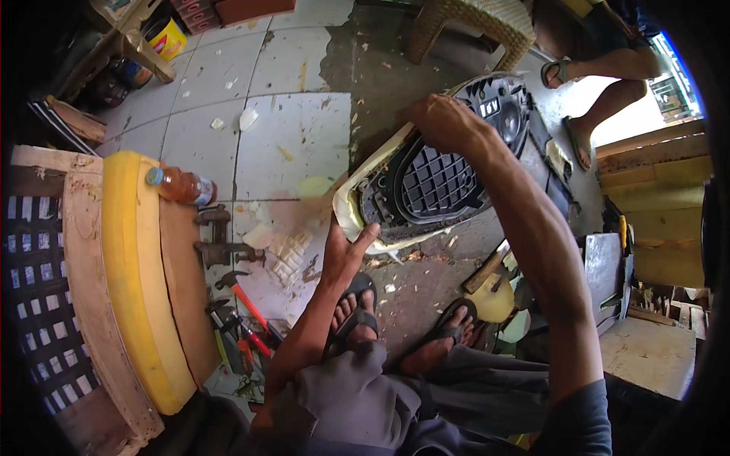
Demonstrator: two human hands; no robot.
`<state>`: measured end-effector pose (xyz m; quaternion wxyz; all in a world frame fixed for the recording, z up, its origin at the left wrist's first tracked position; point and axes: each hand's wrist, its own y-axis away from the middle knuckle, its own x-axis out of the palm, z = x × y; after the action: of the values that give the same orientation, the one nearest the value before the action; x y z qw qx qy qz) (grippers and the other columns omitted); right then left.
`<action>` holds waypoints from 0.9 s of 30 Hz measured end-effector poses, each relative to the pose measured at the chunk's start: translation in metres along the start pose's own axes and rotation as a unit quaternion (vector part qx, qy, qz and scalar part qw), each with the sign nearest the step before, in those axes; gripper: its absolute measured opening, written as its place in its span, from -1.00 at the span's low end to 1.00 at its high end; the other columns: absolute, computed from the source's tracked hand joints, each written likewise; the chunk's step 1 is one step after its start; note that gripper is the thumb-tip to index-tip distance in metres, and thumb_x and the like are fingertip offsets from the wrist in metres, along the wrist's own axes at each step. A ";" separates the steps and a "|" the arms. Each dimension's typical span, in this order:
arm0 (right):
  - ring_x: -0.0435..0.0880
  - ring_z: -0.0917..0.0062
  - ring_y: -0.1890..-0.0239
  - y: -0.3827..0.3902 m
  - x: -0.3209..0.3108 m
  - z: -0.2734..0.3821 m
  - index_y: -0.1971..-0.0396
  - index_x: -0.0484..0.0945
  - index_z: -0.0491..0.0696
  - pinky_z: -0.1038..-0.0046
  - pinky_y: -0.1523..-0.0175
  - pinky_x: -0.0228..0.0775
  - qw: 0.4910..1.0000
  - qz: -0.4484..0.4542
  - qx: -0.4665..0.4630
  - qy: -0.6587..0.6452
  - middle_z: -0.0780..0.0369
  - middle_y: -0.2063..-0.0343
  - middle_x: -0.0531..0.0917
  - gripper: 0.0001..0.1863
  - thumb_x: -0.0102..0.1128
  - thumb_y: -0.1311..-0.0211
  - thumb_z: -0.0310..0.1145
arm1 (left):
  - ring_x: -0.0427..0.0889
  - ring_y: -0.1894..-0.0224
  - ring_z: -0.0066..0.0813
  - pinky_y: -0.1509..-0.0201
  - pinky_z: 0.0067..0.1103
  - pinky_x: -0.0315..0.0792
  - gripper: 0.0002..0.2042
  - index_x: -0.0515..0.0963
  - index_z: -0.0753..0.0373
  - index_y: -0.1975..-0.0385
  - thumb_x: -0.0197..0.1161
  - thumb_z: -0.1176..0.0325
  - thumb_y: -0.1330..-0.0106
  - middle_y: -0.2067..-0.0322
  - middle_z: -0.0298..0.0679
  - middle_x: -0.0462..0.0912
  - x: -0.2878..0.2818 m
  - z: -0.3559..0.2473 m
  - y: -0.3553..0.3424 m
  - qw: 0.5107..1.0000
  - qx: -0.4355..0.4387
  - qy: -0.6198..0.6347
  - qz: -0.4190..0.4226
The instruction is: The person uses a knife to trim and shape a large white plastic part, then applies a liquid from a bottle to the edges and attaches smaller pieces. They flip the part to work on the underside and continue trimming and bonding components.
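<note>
A motorcycle seat [441, 182] is held underside up in front of me, over the floor. Its black plastic base with a ribbed grid faces me, and pale foam or cover material [348, 213] shows around the rim. My left hand [346, 254] grips the near left end, thumb on top of the rim and fingers underneath. Across the base reaches my right arm; its hand [450, 125] is closed over the far left edge, where the fingertips are partly hidden.
Left of me, a bottle of reddish-brown liquid [182, 187] lies by a yellow foam block [133, 281]. A hammer [247, 296] and several hand tools lie on the floor. A woven stool [475, 26] stands beyond the seat; another person's legs [608, 99] are at far right.
</note>
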<state>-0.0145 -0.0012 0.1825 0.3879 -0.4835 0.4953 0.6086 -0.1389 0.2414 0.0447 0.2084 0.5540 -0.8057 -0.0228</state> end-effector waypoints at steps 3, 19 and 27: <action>0.65 0.33 -0.23 -0.003 0.048 0.013 -0.09 0.68 0.00 0.09 -0.57 0.17 0.990 -0.117 -0.075 0.022 0.15 0.00 0.75 -0.53 0.07 -0.22 -0.66 | 0.54 -0.21 -0.38 -0.33 -0.45 0.43 -0.32 0.18 0.34 -0.44 0.38 0.41 -0.39 -0.25 -0.15 0.48 -0.011 0.026 -0.004 0.999 0.014 0.032 -0.034; 0.51 0.16 -0.33 0.029 0.103 -0.002 -0.10 0.66 -0.08 0.21 -0.49 0.29 0.976 -0.182 -0.094 -0.075 0.05 -0.13 0.65 -0.48 0.14 -0.07 -0.65 | 0.44 -0.38 -0.09 -0.25 -0.11 0.62 -0.26 -0.02 0.13 -0.54 0.25 0.41 -0.47 -0.37 -0.05 0.33 0.032 0.032 0.043 0.964 -0.177 0.197 -0.018; 0.76 0.16 0.11 0.153 0.079 -0.019 -0.07 0.60 -0.09 0.22 0.11 0.67 0.991 -0.048 -0.079 -0.098 0.10 0.03 0.69 -0.57 0.21 -0.14 -0.57 | 0.55 -0.25 -0.13 -0.21 -0.16 0.63 -0.48 0.26 0.22 -0.41 0.23 0.29 -0.53 -0.26 -0.07 0.44 -0.022 0.060 0.022 0.973 -0.205 0.099 -0.029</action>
<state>-0.1748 -0.0522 0.1401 0.4239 -0.4743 0.3816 0.6706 -0.1739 0.2578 -0.0109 0.3957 0.5220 -0.7429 -0.1380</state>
